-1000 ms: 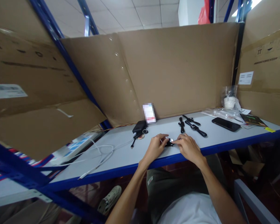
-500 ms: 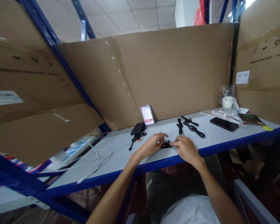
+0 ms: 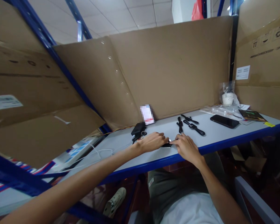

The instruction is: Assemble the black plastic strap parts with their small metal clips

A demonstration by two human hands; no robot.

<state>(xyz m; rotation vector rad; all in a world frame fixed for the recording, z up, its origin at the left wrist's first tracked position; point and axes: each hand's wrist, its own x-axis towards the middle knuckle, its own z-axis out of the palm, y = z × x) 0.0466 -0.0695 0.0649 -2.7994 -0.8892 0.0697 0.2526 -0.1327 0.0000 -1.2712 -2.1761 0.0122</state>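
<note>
A small black object point(image 3: 166, 145) with a shiny light part lies on the tabletop between my two hands, mostly covered by fingers. My left hand point(image 3: 154, 141) reaches over it from the left, its fingers curled down onto the near piece. From the right, my right hand point(image 3: 185, 147) presses its outstretched index finger to the object, the other fingers bent. Just beyond my right hand lie three black two-handled tools, shaped like spokeshaves: one upright in view point(image 3: 179, 125), one at the back point(image 3: 189, 119) and one to the right point(image 3: 194, 127).
A black phone point(image 3: 224, 121) lies to the right, near clear plastic bags point(image 3: 221, 112) and a bagged white cup point(image 3: 227, 99). Left of my hands are a black power bank-like box point(image 3: 138, 129) and white cables point(image 3: 102, 152). Cardboard point(image 3: 172, 68) walls the back; a blue edge point(image 3: 154, 165) runs along the front.
My left hand has turned over and curled its fingers down on the small black object; its forearm swung out left and higher. My right hand stays nearly in place. The camera view shifted slightly.
</note>
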